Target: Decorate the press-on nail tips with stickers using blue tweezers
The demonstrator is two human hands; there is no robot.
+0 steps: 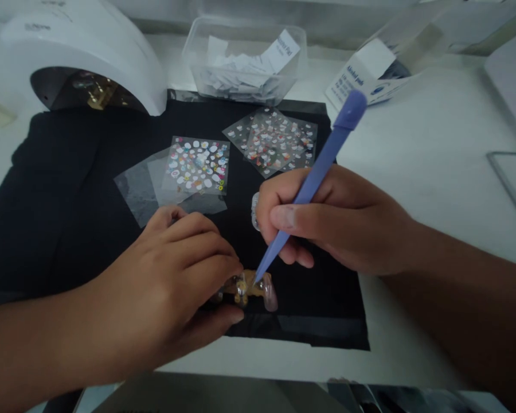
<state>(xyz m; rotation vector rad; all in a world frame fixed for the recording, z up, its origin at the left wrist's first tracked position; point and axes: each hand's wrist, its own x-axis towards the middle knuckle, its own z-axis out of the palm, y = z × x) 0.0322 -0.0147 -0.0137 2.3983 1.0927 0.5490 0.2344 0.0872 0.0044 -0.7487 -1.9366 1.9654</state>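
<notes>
Nail tips (251, 288), pinched in the left hand (176, 275), need steady bracing while the right hand (331, 221) grips the purple pen (313, 178) lightly.

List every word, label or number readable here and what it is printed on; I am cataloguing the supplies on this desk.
"Alcohol pads": on the side of the white box at the back right; the smaller print under it is too blurred to read.
Slip of paper in the clear tub: dark print, too small to read.
White dome lamp: faint marking on top, unreadable.
Sticker sheets: pictures only, no legible text.
</notes>
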